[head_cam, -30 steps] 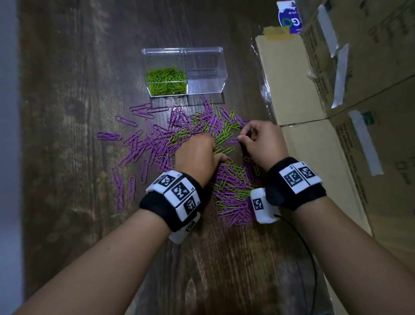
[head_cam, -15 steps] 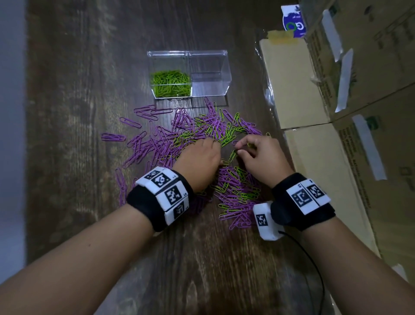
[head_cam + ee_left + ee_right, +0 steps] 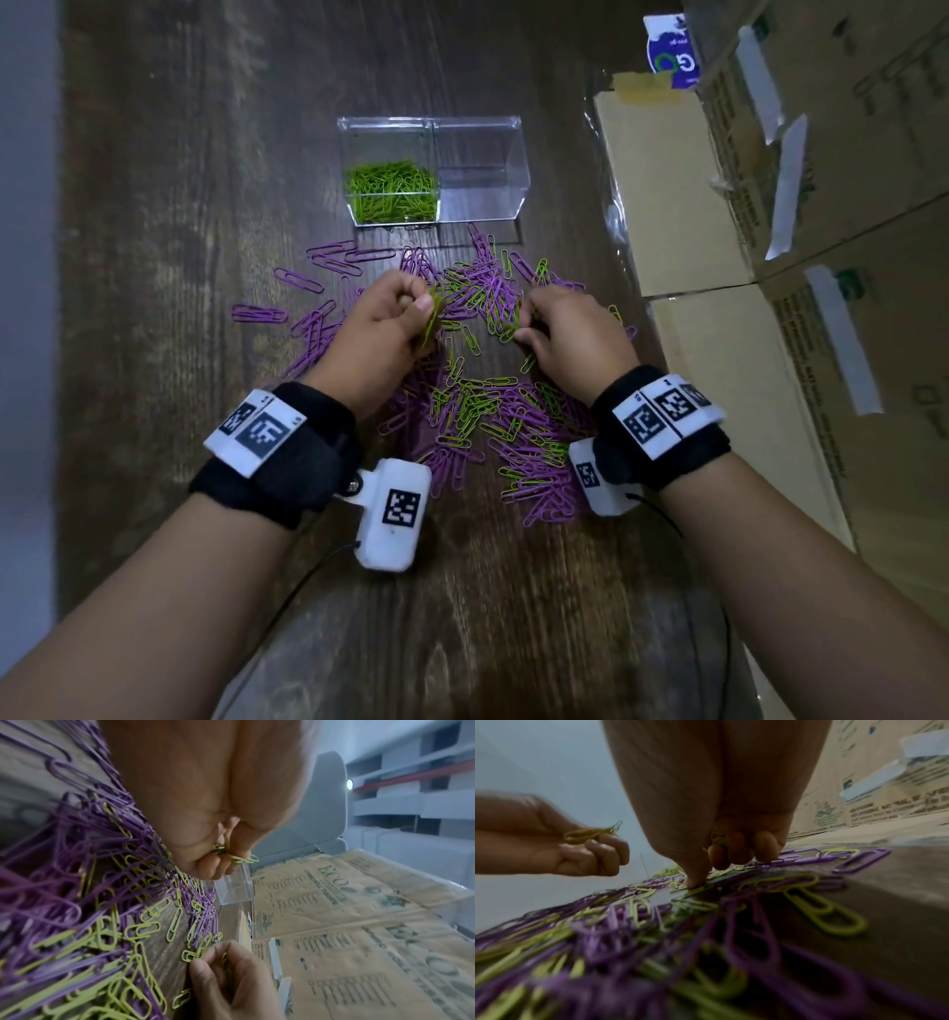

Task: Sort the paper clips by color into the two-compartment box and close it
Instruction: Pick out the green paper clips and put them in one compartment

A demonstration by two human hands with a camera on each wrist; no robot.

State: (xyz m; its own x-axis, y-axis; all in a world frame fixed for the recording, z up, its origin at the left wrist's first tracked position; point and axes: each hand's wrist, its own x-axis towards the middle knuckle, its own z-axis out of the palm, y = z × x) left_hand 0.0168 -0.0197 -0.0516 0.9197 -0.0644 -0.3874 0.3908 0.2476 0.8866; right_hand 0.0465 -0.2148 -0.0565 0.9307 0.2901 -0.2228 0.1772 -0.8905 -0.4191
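A clear two-compartment box (image 3: 477, 154) stands open at the far middle of the table. Its left compartment holds green clips (image 3: 393, 192); the right one holds none. A mixed pile of purple and green paper clips (image 3: 477, 411) lies in front of it. My left hand (image 3: 395, 318) is lifted over the pile and grips a bunch of green clips (image 3: 433, 318), also seen as green clips (image 3: 232, 855) in the left wrist view. My right hand (image 3: 560, 329) is down on the pile, fingers curled round a few green clips (image 3: 717, 839), thumb pressing on the heap.
Taped cardboard boxes (image 3: 801, 257) line the right side of the dark wooden table (image 3: 179, 257). A flat brown packet in plastic (image 3: 657, 205) lies between them and the clear box. A blue and white card (image 3: 672, 49) sits at the far right.
My left hand has lifted off the pile and turned over, now showing a bunch of green clips in its grip. My right hand stays low, picking in the pile.
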